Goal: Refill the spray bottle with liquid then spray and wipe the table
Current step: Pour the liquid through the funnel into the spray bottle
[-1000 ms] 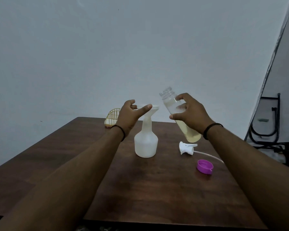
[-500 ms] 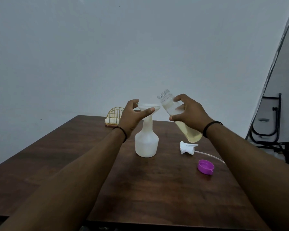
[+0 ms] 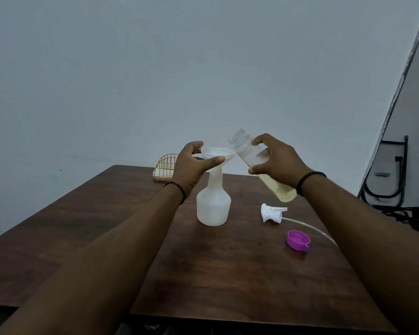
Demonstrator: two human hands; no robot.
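A white spray bottle [image 3: 213, 204] stands uncapped on the dark wooden table [image 3: 228, 274], with a white funnel [image 3: 219, 154] in its neck. My left hand [image 3: 191, 163] grips the funnel's rim between thumb and fingers. My right hand [image 3: 276, 163] holds a clear open bottle [image 3: 276, 187] with yellowish liquid in its lower part, tilted so its mouth sits just right of the funnel. No liquid is seen flowing. The white spray head [image 3: 272, 212] with its tube lies on the table to the right of the spray bottle.
A purple cap [image 3: 298, 240] lies open side up near the table's right edge. A gold wire holder [image 3: 166, 166] stands at the far edge, behind my left hand. Black metal frames [image 3: 392, 180] stand by the wall at right.
My right hand has brought the clear bottle leftward, its mouth closer to the funnel. My left hand kept its hold on the funnel.
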